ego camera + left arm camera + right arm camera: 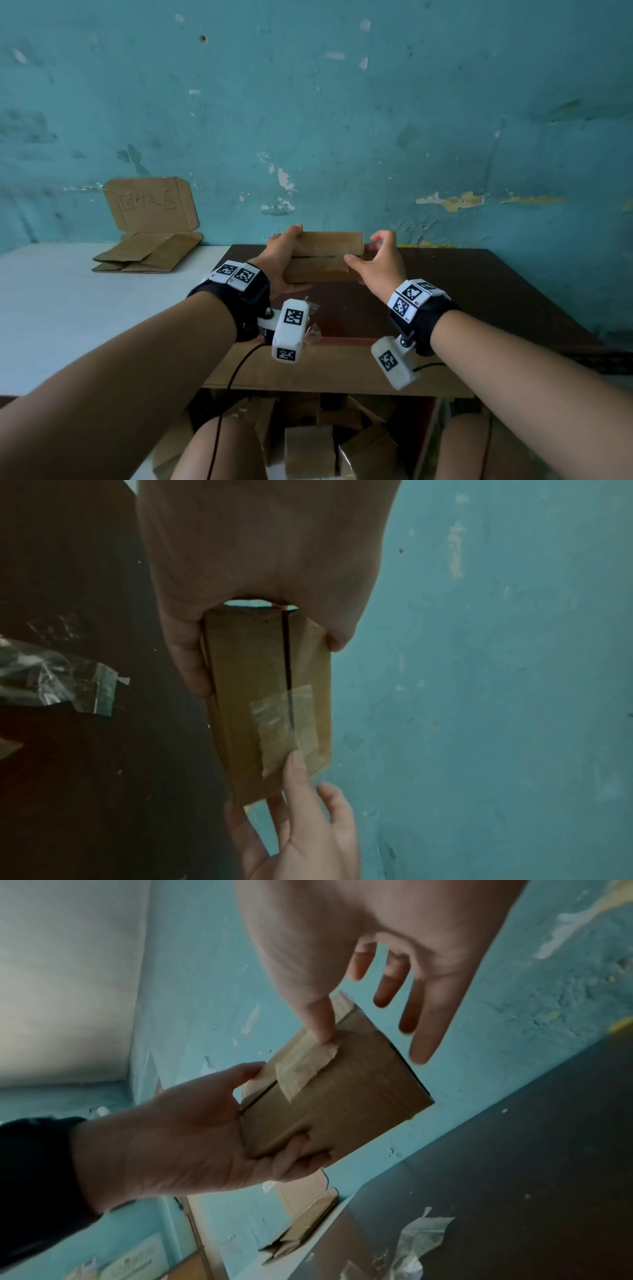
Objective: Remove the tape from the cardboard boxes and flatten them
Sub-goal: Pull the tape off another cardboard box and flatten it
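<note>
**Currently: taped box held above the dark table**

Presently the small brown cardboard box [323,257] is held in the air above the dark brown wooden table [479,291], in front of the peeling turquoise wall [342,102].

1. Left hand [279,265] – grasps the box's left end, at 9 o'clock of the box in the head view. The thumb lies along the near side and the fingers wrap the far side.
2. Right hand [380,263] – at the box's right end, 3 o'clock. The thumb tip presses on the strip of clear adhesive tape [304,1066] that bridges the slit between the two closing flaps; the other fingers are spread and straight past the box's end, gripping nothing.
3. Tape – adhered across the flap seam near the right end, its edge wrinkled beside the thumb. The rest of the seam shows as a dark open slit.

Surroundings:
- Crumpled pieces of clear tape [65,680] lie on the dark table, near its front edge.
- Flattened brown cardboard sheets [150,255] rest on the white table [68,308] at 10 o'clock, with a cardboard sign [150,204] bearing handwritten characters leaning on the wall behind them.
- More cardboard boxes [308,445] sit below the table's front edge.
</note>
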Demonstrator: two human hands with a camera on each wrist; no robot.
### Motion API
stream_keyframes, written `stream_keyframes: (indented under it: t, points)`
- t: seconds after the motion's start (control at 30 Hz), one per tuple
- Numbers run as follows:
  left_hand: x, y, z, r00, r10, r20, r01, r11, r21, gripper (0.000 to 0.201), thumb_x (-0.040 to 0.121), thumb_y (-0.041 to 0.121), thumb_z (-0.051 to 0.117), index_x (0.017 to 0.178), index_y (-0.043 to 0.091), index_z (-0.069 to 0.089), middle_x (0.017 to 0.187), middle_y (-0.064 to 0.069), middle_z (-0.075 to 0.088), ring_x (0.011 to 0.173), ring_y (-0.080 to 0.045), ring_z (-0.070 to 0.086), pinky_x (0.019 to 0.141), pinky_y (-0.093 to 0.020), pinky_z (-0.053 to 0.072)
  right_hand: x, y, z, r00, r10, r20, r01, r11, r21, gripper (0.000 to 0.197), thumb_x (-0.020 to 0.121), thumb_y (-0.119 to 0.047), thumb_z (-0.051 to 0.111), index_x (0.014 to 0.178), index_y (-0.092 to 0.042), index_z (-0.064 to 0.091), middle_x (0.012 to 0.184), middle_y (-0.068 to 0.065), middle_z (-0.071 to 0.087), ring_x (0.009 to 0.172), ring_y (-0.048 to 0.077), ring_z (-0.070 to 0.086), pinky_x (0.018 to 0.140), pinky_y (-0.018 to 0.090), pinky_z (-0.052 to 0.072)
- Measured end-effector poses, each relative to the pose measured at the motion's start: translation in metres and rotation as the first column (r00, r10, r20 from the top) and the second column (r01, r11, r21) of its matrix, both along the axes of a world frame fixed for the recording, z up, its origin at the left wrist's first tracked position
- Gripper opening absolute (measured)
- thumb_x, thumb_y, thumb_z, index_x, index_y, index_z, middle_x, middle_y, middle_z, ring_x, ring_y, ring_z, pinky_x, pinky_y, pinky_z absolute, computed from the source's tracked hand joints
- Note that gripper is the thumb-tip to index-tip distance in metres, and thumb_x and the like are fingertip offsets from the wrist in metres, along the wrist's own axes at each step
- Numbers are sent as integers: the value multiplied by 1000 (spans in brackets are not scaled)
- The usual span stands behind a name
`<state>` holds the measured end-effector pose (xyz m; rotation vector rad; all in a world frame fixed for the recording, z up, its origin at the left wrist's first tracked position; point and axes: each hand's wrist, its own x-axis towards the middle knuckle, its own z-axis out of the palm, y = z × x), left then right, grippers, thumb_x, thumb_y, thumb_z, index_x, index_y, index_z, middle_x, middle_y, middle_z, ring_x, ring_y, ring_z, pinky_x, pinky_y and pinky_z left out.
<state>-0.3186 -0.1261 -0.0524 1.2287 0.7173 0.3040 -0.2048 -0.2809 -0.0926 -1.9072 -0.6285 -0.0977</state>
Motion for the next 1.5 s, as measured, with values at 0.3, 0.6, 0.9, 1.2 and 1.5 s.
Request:
stream_keyframes:
  t: [0.3, 0.6, 0.9, 1.2, 1.5]
  points:
    - [8, -14, 0, 997, 74, 32, -77, 989, 130, 68, 86, 60, 56, 145, 39, 30, 121, -8, 53, 101, -32, 63, 77, -56, 59, -7, -2, -6, 998, 23, 61, -21, 999, -45, 37, 79, -66, 68, 80, -29, 68, 115, 1, 50, 113, 17, 50, 102, 34, 43]
    - [10, -19, -6, 996, 78, 34, -84, 975, 204, 92, 61, 70, 65, 143, 52, 28, 127, -10, 53, 103, -36, 64, 68, -59, 61, -6, -2, -3, 992, -8, 127, 22, 994, -105, 23, 82, -36, 81, 74, -20, 67, 106, 5, 53, 95, 14, 49, 79, 18, 30]
    - [3, 3, -8, 995, 80, 57, -88, 985, 149, 53, 88, 58, 56, 134, 35, 43, 124, -9, 51, 105, -33, 60, 74, -55, 61, 18, -15, -10, 994, 28, -106, -22, 998, 54, 28, 93, -20, 70, 75, -10, 51, 93, 18, 69, 88, 30, 73, 70, 48, 64]
    - [3, 10, -13, 991, 128, 42, -133, 975, 179, 51, 87, 54, 55, 132, 34, 44, 123, -10, 52, 103, -33, 60, 71, -56, 60, 33, -29, -15, 932, 92, -351, -26, 982, 188, 26, 101, -8, 57, 83, -13, 39, 103, 16, 71, 76, 29, 77, 67, 46, 64]
    - [5, 7, -13, 988, 149, 39, -154, 973, 173, 58, 83, 55, 55, 136, 34, 42, 123, -9, 53, 102, -34, 61, 69, -56, 60, 57, -39, -31, 894, -146, -423, 220, 967, 131, 18, 101, -8, 52, 86, -11, 41, 95, 13, 71, 69, 29, 75, 61, 47, 63]
